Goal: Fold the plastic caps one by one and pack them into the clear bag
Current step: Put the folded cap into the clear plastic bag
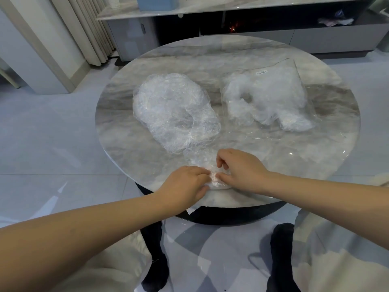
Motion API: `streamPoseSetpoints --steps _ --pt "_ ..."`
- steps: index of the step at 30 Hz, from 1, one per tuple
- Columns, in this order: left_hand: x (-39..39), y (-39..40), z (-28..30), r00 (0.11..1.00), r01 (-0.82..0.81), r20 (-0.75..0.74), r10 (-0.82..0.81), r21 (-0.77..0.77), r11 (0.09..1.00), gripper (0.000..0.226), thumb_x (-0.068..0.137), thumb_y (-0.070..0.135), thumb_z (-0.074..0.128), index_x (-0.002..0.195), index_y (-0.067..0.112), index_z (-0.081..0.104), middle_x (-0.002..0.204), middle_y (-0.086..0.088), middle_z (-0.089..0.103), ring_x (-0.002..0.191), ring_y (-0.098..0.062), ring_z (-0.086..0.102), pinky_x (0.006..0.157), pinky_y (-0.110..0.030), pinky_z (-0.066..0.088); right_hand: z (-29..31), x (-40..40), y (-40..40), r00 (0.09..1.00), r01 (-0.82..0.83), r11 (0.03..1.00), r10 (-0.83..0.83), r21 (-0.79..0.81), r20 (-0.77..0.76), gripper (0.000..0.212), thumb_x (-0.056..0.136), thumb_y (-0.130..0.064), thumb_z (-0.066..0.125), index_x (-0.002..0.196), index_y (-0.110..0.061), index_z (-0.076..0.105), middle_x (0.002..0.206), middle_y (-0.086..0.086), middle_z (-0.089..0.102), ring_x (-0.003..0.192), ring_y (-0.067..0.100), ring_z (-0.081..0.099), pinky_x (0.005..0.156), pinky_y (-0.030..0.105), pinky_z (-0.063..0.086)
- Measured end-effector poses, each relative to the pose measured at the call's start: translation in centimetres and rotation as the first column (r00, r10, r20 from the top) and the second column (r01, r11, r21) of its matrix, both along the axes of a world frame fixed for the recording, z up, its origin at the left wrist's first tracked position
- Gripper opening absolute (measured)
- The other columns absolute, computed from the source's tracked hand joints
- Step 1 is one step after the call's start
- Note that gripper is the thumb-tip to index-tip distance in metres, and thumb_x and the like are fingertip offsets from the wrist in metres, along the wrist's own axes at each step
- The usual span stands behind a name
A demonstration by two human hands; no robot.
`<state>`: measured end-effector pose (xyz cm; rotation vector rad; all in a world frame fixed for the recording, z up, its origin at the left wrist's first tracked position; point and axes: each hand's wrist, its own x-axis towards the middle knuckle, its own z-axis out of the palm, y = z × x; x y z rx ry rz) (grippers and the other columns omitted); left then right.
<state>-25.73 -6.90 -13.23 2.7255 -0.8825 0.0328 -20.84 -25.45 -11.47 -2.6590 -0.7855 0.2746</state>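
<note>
Caps (pixel 261 98) inside clear bag (pixel 299 81) (one cap (pixel 202 163) in both hands)

A round marble-patterned table (pixel 210 60) with a dark base stands on a pale, glossy tiled floor (pixel 52 144). Behind it runs a low TV cabinet (pixel 273 36) with a marble-look top and grey fronts; something glows orange-red (pixel 234 28) in its dark open shelf. A blue box (pixel 156 3) sits on the cabinet top. Cream curtains (pixel 92 28) hang at the left.
</note>
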Motion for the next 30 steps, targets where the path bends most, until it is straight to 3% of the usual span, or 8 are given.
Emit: streamPoseSetpoints --steps 3,9,12,14,20,24,27,30 --pt "0.0 0.0 0.4 0.995 -0.086 -0.070 0.077 -0.130 0.988 0.031 0.086 0.026 0.048 0.093 0.010 0.074 0.096 -0.001 0.073 0.083 -0.018 0.069 0.070 -0.031 0.056 -0.1 0.0 0.0 0.959 -0.238 0.967 0.218 0.097 0.179 0.036 0.081 -0.050 0.052 0.099 -0.020 0.063 0.099 -0.008 0.058 0.095 0.013 0.047 0.084 0.027 0.037" --pt "-0.4 0.2 1.4 0.892 -0.405 -0.344 0.293 -0.319 0.857 0.015 0.093 0.021 0.051 0.088 0.021 0.065 0.077 0.002 0.065 0.065 -0.019 0.058 0.064 -0.031 0.046 -0.1 0.5 -0.9 0.958 -0.283 0.959 0.282 -0.014 -0.043 0.047 0.078 -0.052 0.061 0.118 -0.028 0.059 0.112 -0.009 0.055 0.118 0.007 0.035 0.099 0.024 0.024" --pt "-0.3 -0.3 1.6 0.814 -0.536 -0.482 0.325 -0.405 0.741 0.016 0.092 0.016 0.050 0.081 0.015 0.061 0.076 -0.009 0.065 0.074 -0.029 0.060 0.069 -0.036 0.047 0.1 0.5 -0.5 0.984 -0.126 0.989 0.135 0.084 -0.113 0.007 0.078 -0.042 0.058 0.078 -0.035 0.059 0.084 -0.001 0.055 0.087 0.011 0.048 0.079 0.027 0.038" --pt "-0.3 -0.8 1.5 0.765 -0.598 -0.546 0.342 -0.405 0.692 0.016 0.093 0.016 0.049 0.083 0.011 0.061 0.074 -0.009 0.065 0.070 -0.026 0.060 0.067 -0.031 0.048 0.3 0.2 -0.2 0.982 -0.006 0.990 0.033 0.141 -0.187 0.018 0.082 -0.036 0.060 0.070 -0.023 0.059 0.070 0.000 0.057 0.067 0.010 0.050 0.060 0.022 0.036" --pt "0.7 -1.1 1.5 0.677 -0.703 -0.614 0.406 -0.376 0.603 0.011 0.095 0.021 0.051 0.088 0.017 0.058 0.073 0.004 0.059 0.066 -0.013 0.059 0.072 -0.031 0.056 0.0 0.4 0.7 0.943 0.173 0.979 -0.134 0.107 -0.304 0.033 0.084 -0.034 0.066 0.073 -0.004 0.057 0.065 0.001 0.056 0.058 0.010 0.049 0.053 0.023 0.033" --pt "0.8 -0.6 1.3 0.863 -0.500 -0.272 0.426 -0.343 0.795 0.026 0.094 0.023 0.051 0.118 0.014 0.053 0.113 0.000 0.053 0.096 -0.009 0.054 0.079 -0.010 0.040 0.2 1.3 1.3 0.923 0.205 0.978 -0.181 0.037 -0.339 0.038 0.084 -0.034 0.066 0.060 -0.017 0.042 0.057 -0.006 0.046 0.054 0.006 0.044 0.050 0.022 0.029" --pt "0.7 0.1 0.9 0.986 -0.112 0.112 0.125 -0.116 0.987 0.044 0.090 0.027 0.042 0.127 0.007 0.054 0.131 -0.009 0.052 0.119 -0.021 0.046 0.099 -0.028 0.035 0.3 1.7 1.4 0.908 0.229 0.973 -0.198 0.039 -0.370 0.036 0.085 -0.035 0.065 0.060 -0.018 0.045 0.059 -0.005 0.047 0.056 0.006 0.045 0.050 0.021 0.030" --pt "0.1 0.2 -0.2 0.999 0.020 0.044 -0.028 0.167 0.986 0.063 0.092 0.037 0.026 0.147 0.007 0.032 0.155 -0.012 0.026 0.144 -0.023 0.018 0.116 -0.037 0.011 0.4 1.7 1.2 0.917 0.230 0.973 -0.203 0.039 -0.343 0.038 0.087 -0.038 0.061 0.062 -0.017 0.043 0.062 -0.005 0.047 0.058 0.008 0.046 0.051 0.021 0.031"
